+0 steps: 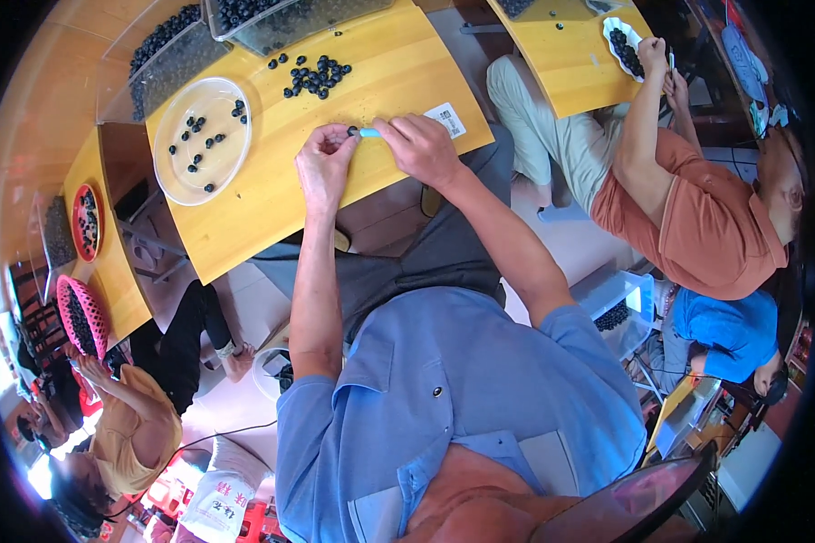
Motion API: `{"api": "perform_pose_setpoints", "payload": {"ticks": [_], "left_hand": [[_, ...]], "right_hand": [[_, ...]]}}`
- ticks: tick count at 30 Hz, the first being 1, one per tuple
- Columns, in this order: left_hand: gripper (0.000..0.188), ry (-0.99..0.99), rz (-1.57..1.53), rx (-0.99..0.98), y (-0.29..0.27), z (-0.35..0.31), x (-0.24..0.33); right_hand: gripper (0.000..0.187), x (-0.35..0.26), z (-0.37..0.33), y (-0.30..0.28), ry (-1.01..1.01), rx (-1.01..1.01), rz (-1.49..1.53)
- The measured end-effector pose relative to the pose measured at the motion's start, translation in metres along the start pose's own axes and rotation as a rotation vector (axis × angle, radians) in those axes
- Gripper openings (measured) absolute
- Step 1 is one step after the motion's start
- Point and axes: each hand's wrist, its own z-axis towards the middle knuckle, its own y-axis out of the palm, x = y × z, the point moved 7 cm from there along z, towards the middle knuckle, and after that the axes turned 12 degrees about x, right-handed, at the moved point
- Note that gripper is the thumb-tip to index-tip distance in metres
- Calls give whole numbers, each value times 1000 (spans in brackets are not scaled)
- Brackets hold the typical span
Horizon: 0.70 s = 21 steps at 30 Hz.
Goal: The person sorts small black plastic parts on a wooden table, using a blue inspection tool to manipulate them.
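Over the near part of my wooden table (371,54), my left hand (326,167) pinches a small dark round bead-like piece (353,131) between thumb and fingertips. My right hand (421,149) grips a slim tool with a light teal end (369,133), which meets the dark piece or lies right against it; the rest of the tool is hidden in the fist. Just beyond my hands lies a loose pile of the same dark round pieces (315,77). To the left, a clear round plastic tray (161,172) holds several more, spread apart.
Clear bins (290,23) full of dark pieces stand at the far edge. A white card (445,119) lies at the table's right corner. Co-workers (688,213) sit right and left, with a white dish (611,29) and a pink basket (66,294) at their tables.
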Motion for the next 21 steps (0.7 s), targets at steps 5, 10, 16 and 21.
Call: {"api": "perform_pose_setpoints", "payload": {"ticks": [5,10,16,21], "left_hand": [[22,-2,8,-4,1,-1,2],[22,-15,11,1,2,-3,1],[22,-55,-232,-57,4,-5,-6],[22,-82,-302,-24,0,-4,-11]], "right_hand": [[26,1,1,0,-6,-5,-6],[28,2,-1,1,13,-30,-17],[29,11,-2,6,112,-43,-21],[29,9,-3,7,99,-35,-26]]}}
